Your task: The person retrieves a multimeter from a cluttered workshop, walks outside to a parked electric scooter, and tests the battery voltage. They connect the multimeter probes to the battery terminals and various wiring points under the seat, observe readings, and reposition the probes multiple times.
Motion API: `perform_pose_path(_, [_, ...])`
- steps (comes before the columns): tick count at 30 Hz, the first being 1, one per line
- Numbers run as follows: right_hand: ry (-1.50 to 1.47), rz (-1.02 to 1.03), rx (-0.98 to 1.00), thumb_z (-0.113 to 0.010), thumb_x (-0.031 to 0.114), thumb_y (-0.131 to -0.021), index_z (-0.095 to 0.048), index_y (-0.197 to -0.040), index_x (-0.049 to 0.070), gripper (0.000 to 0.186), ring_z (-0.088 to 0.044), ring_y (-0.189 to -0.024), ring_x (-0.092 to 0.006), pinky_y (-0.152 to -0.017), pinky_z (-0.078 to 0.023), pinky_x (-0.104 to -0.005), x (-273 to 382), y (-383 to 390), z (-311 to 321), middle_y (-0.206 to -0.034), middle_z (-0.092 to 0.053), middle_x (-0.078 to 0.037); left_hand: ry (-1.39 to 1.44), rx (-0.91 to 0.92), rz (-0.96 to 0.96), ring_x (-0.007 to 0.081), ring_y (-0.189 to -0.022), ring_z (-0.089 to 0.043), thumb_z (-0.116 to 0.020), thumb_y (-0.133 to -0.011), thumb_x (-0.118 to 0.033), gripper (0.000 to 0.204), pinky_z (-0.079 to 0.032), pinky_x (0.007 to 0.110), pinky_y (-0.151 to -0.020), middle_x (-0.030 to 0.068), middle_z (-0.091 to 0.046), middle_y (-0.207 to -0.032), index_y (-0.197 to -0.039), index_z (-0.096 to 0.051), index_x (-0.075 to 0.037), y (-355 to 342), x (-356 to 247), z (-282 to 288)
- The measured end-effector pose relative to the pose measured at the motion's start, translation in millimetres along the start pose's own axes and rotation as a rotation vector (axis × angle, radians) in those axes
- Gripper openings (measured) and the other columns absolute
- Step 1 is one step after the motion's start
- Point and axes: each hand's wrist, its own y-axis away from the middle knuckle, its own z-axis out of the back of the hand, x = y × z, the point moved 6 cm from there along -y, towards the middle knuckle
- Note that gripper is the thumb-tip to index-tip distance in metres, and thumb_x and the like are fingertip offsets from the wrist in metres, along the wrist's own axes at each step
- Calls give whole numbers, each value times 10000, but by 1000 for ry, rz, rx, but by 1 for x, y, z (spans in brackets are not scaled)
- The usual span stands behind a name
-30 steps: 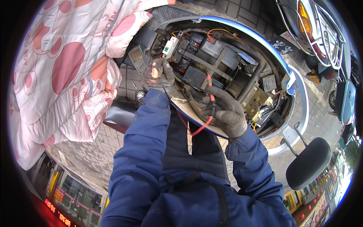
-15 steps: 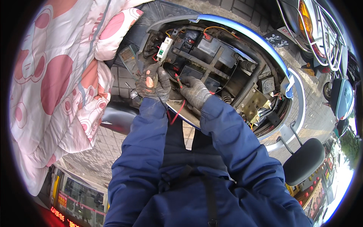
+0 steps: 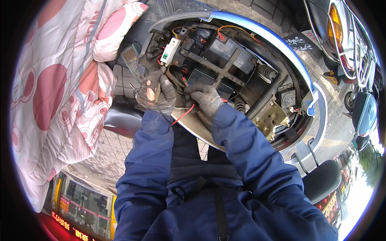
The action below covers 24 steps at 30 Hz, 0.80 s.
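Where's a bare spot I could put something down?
There's bare grey brick paving bordered by the pink-and-white padded quilt, shiny black seat and left blue fabric sleeve. The blue-rimmed open scooter bay is crowded: grey-gloved left hand, grey-gloved right hand, dark boxy batteries, thin red wire.

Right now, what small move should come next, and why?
Perhaps ease the red probe slightly forward: the right hand holds it inside the open compartment, its tip's contact unclear, while the left hand sits close to the white breaker.
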Motion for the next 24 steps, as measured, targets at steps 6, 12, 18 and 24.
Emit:
perform_pose_path(6, [309, 129, 163, -541, -51, -741, -506, -1289, -14, 550, -616, -897, -168, -782, -523, -286, 38, 33, 7, -975, -617, -104, 25, -18, -11, 297, -740, -644, -499, -916, -330, 363, -515, 377, -677, 157, -663, -852, -999, -667, -19, 0, -2, 2])
perform_pose_path(12, [873, 670, -189, -583, 62, -811, -553, -1199, -18, 397, -616, -923, -338, -850, -485, -381, 66, 71, 8, -1009, -610, -214, 149, -2, -37, 325, -826, -631, -537, -897, -188, 253, -504, 387, -750, 178, -636, -904, -1020, -626, 15, 0, 0, -1])
perform_pose_path(18, [1000, 986, -379, -550, 70, -837, -568, -1166, -3, 338, -617, -921, -373, -823, -492, -397, 93, 72, 11, -993, -612, -224, 97, 26, -30, 318, -821, -636, -543, -888, -182, 252, -505, 385, -740, 173, -640, -906, -1018, -633, 14, -1, -2, 2])
perform_pose_path(24, [819, 953, -496, -545, 70, -867, -568, -1094, 39, 230, -650, -844, -311, -764, -497, -357, 102, 55, 23, -902, -631, -183, 56, -13, -33, 283, -778, -652, -529, -907, -281, 312, -519, 370, -710, 152, -670, -889, -1007, -652, -13, -1, -2, 3])
